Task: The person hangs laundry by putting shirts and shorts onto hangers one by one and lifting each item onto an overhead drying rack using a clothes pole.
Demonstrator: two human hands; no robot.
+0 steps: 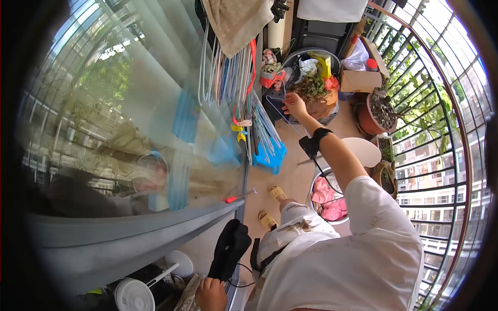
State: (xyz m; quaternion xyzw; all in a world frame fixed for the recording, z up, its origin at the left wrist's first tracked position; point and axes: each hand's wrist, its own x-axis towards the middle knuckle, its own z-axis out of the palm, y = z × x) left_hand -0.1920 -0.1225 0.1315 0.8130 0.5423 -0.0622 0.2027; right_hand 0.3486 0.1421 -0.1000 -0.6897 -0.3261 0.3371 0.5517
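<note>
My right hand (294, 105) reaches out at the upper middle, a black band and small device on its wrist. Its fingers are curled on a thin blue clothes hanger (275, 105). At the bottom edge, my left hand (211, 295) grips a soft black cloth item (230, 250); its exact kind is unclear. Many wire hangers (228, 78) hang in a dense row left of my right hand. Yellow and pale clothespins (240, 130) are clipped near them.
A glass door (129, 129) fills the left. Around me are a blue stool (272, 158), a basin of pink cloth (328, 199), a tub with plants and bags (311, 85), a potted plant (377, 114), a cardboard box (361, 81) and a railing (456, 155). A red-handled tool (231, 199) is beside the door frame.
</note>
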